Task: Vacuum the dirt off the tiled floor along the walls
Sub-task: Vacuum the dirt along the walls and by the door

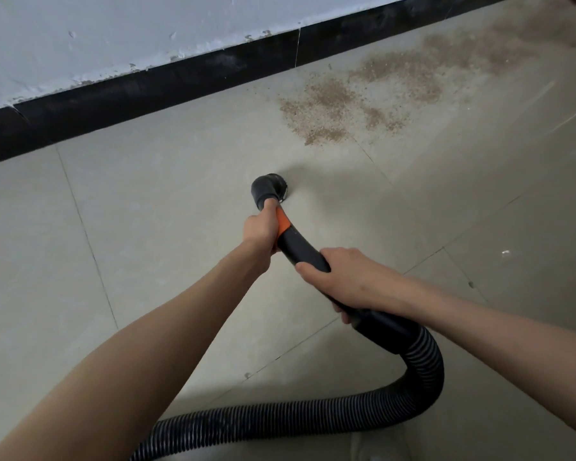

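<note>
Both hands (259,227) (343,277) hold hose wand (301,247); nozzle (269,189) short of dirt (326,111).

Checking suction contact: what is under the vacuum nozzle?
The nozzle sits over bare tile floor with a faint shadow; the brown dirt lies beyond it. Its mouth and the spot beneath are hidden.

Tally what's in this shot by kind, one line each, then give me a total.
Hands: 2, the left hand and the right hand, both gripping the vacuum wand
Vacuum wand with nozzle: 1
Ribbed hose: 1
Dirt patch by the black skirting: 1
Total: 5
</note>
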The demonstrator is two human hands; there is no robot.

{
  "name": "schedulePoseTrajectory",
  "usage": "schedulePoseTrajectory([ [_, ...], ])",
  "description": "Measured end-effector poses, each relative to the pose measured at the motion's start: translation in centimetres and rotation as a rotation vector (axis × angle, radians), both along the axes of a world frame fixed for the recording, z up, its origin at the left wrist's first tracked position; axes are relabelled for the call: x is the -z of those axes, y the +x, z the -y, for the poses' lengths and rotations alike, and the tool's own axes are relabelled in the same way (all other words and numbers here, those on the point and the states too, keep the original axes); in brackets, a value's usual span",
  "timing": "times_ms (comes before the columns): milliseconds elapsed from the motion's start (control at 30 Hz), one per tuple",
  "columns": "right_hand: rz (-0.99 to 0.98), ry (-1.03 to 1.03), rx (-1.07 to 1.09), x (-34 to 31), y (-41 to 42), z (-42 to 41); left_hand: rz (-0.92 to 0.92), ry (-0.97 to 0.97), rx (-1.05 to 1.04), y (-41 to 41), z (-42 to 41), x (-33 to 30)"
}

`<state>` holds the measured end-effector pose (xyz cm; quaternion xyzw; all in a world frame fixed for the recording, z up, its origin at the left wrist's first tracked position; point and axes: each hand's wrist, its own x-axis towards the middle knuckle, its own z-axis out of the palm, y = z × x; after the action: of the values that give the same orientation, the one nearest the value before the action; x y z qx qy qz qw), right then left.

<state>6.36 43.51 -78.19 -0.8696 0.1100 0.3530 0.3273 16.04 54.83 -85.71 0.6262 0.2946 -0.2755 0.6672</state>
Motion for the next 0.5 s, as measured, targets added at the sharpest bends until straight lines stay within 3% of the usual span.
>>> schedulePoseTrajectory([
  [500, 0.118, -0.002, 0.185, 2.8, 5.8, 5.2, 0.063, -0.005, 0.134, 7.8, 7.1, 0.6],
])
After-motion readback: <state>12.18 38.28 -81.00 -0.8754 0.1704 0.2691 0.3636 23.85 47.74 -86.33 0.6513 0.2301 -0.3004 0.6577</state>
